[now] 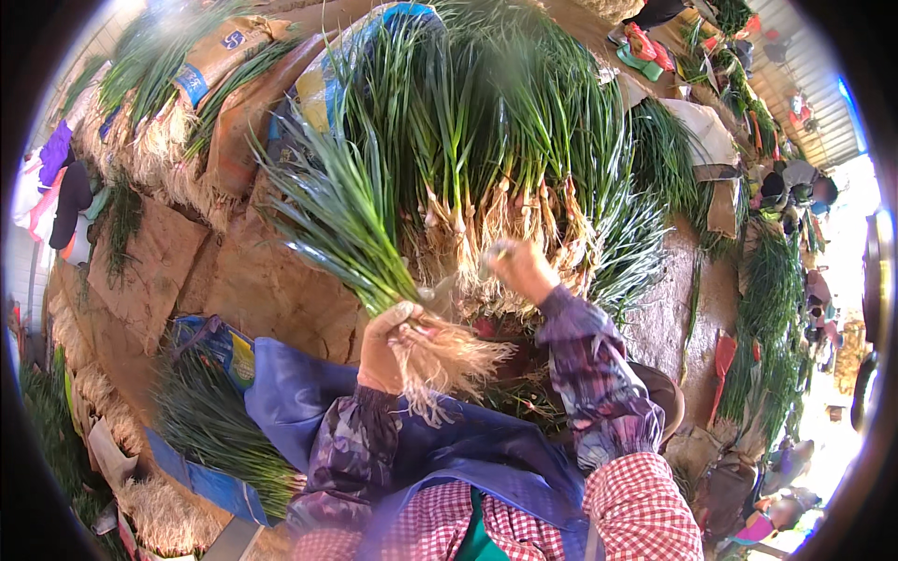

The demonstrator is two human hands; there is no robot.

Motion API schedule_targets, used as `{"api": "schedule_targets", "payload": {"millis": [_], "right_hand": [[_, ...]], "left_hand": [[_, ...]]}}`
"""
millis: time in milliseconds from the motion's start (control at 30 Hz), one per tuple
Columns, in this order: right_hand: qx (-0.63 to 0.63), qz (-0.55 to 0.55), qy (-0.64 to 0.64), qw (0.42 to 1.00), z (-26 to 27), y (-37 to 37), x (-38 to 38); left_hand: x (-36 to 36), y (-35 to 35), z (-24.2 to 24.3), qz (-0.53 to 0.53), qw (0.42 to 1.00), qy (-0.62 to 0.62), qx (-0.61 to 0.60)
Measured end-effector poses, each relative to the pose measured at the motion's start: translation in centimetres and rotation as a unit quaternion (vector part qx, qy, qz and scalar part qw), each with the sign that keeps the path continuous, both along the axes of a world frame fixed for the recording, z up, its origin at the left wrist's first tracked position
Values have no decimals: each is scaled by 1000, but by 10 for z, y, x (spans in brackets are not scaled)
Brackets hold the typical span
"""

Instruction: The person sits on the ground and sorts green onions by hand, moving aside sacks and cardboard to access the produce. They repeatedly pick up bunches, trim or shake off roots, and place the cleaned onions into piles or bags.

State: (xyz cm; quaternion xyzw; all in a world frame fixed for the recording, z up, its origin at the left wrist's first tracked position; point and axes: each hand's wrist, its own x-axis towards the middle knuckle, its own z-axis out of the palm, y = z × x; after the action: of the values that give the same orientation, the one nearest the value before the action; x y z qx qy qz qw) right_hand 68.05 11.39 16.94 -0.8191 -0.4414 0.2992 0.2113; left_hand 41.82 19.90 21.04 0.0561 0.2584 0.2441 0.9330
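Observation:
My left hand (386, 350) grips a bunch of long green allium plants (365, 238), spring onions or green garlic, just above their roots. The leaves fan up to the left, and pale stringy roots (456, 354) hang out to the right of the fist. My right hand (523, 273) is blurred, with its fingers curled beside the root ends of a large heap of the same plants (491, 119). Something pale shows at its fingertips, too smeared to identify. Roots and small bulbs of the heap (519, 210) face me.
Across my lap lies a blue waterproof apron (463, 435). More plants (217, 414) lie on a blue sack at the lower left. Brown sheeting (273, 280) covers the ground. Bundles and sacks (231, 49) stand at the upper left. Several people (793, 189) sit along the right.

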Motion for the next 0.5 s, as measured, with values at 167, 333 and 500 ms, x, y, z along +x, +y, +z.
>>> {"api": "schedule_targets", "payload": {"millis": [167, 333, 500], "right_hand": [[-211, 350, -76, 910, -26, -67, -48], [87, 8, -25, 996, -48, -10, -18], [-135, -36, -135, 981, -32, 81, 8]], "left_hand": [[-3, -3, -8, -28, 999, -21, 8], [-2, -4, -10, -17, 996, -64, -59], [-4, 4, -4, -15, 1000, -20, -13]]}}
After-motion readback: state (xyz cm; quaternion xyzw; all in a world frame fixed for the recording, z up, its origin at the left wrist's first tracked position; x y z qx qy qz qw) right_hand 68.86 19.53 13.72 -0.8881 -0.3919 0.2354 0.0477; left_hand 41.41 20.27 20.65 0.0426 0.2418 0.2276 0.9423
